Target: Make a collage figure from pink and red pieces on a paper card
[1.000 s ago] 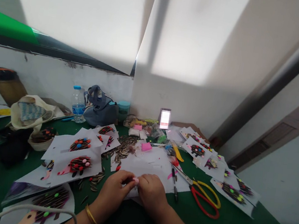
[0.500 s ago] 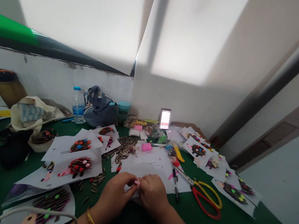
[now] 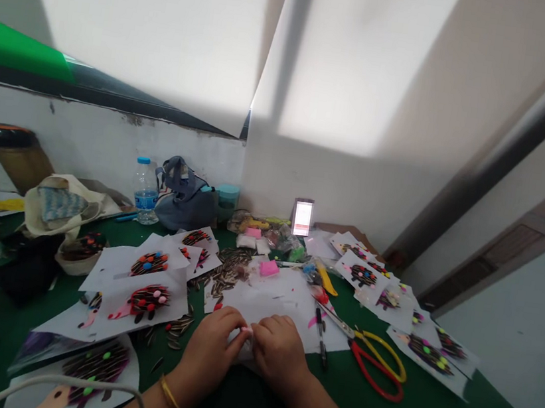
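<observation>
My left hand [image 3: 214,345] pinches a small piece of pink clay [image 3: 246,330] between thumb and forefinger, just above the near edge of a white paper sheet [image 3: 264,300]. My right hand [image 3: 281,354] is curled closed against the other side of this piece; its fingertips are partly hidden. Farther up the sheet rests a larger pink clay block [image 3: 268,268]. Striped sunflower seeds [image 3: 228,272] are heaped at the sheet's left edge. A black pen [image 3: 321,337] lies to the right of my right hand, beside scissors [image 3: 377,361] with one red and one yellow handle.
Hedgehog pictures made with seeds and coloured dots lie on paper at left [image 3: 149,298] and right [image 3: 426,351]. A water bottle [image 3: 146,194], a blue-grey bag [image 3: 186,196] and a phone-like upright object [image 3: 303,217] stand at the back. A pale cable [image 3: 73,381] crosses the near left.
My hands stay together over the paper. The left fingers have closed in a little, so less of the pink clay shows. The whole view has shifted slightly.
</observation>
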The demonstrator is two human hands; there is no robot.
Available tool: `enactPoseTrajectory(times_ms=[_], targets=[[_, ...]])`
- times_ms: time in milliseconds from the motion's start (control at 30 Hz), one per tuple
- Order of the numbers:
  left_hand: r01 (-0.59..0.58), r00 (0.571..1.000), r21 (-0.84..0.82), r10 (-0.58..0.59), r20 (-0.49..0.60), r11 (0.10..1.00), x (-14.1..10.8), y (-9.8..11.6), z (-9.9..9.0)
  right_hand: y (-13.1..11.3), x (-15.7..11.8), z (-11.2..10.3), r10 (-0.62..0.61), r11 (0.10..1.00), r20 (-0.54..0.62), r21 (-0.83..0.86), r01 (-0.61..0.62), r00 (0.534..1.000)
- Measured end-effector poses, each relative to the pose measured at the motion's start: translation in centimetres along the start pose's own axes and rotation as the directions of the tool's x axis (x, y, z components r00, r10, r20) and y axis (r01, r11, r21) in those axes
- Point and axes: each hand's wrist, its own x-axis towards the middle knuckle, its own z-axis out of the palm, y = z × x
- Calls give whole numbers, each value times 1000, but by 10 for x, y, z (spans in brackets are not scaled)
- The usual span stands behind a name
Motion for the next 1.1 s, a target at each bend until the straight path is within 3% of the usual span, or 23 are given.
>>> enactPoseTrajectory(times_ms=[167,300,433,600,700,933,1100], targets=[[-11,1000,81,11,7,997,-1,0,1,1,0,0,-28,997,-47,73,32,998],[17,999,53,-19,36,998,-1,0,2,0,1,4,-48,994,-48,98,52,998],[-53,997,64,57,-60,997,-1,-2,4,-2,3,5,6,998,-42,59,-3,999],[-149,963,161,180,-200,976,-2,-4,7,2,1,4,81,996,-59,54,-77,995],[-171,962,156,199,-186,973,-3,-6,10,3,-2,5,63,997,-52,58,-60,997],[-110,989,63,115,-88,992,-3,-7,9,0,0,7,1,997,-26,75,1,1000],[-133,975,65,142,-169,989,-4,-2,5,0,1,4,24,997,-39,70,-21,999]])
